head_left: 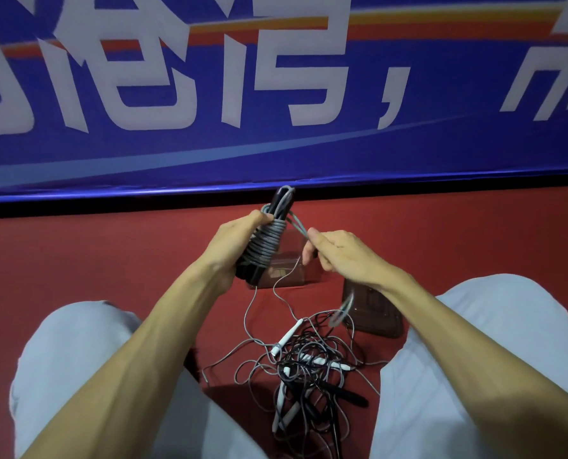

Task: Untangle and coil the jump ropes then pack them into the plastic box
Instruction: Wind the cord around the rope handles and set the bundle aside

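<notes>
Gripping a bundle of black jump-rope handles wound with grey cord (264,246), the person's left hand (231,248) is curling firmly around it, while the right hand (342,256) is pinching the cord's loose end just beside it. A clear plastic box (292,280) is sitting on the red floor (110,253) beyond the hands, and a tangle of black and grey ropes with white handles (309,362) is lying between the knees.

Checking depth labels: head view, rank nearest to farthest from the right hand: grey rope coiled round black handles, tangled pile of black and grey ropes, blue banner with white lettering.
1. Grey rope coil on black handles, in the left hand, just left of the right hand.
2. Tangled black and grey rope pile, on the floor below.
3. Blue banner, upright beyond.
</notes>
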Motion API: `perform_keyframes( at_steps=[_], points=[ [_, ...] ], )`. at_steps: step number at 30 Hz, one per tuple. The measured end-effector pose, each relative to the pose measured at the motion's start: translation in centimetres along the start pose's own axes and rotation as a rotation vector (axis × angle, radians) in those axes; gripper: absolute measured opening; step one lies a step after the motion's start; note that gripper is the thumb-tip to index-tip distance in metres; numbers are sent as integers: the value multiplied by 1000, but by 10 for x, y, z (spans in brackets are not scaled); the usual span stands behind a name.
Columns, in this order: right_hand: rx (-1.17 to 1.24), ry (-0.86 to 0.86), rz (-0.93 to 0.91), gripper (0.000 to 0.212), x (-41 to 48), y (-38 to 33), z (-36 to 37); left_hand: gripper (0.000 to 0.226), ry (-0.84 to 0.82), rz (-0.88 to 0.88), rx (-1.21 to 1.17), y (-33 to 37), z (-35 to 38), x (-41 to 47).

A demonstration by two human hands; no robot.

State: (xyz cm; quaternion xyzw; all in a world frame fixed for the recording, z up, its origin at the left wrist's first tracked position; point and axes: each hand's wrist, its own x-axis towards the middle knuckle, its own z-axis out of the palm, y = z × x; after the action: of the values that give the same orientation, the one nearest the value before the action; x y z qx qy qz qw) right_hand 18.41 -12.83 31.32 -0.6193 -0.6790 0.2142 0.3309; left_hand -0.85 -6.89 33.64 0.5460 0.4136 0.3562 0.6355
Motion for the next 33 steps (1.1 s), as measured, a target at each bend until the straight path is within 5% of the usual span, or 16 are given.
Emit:
perform_keyframes(
  at_steps=[6, 13, 16, 21, 26, 29, 33],
  points=[
    [-113, -119, -41, 54, -3, -9, -2, 29, -158, -20, -89, -4, -2, 7],
    [-386, -55, -113, 51, -12, -15, -15, 9, -16, 12, 71, -9, -3, 6],
    [-632, -69, -235, 31, -17, -18, -16, 9, 126, 205, 386, -22, -15, 22],
    [-793, -71, -418, 24, -18, -25, -7, 52, 170, 232, 978, -26, -13, 22],
    [-756, -56, -506, 19, -15, -18, 2, 51, 33, 240, 1198, -30, -9, 20],
    [-638, 112, -516, 12, -13, -14, 10, 33, -205, 283, 1188, -34, -4, 18],
    [-451, 334, -261, 26, -9, -10, 10, 23, -381, 369, 1094, -37, -8, 20]
  ],
)
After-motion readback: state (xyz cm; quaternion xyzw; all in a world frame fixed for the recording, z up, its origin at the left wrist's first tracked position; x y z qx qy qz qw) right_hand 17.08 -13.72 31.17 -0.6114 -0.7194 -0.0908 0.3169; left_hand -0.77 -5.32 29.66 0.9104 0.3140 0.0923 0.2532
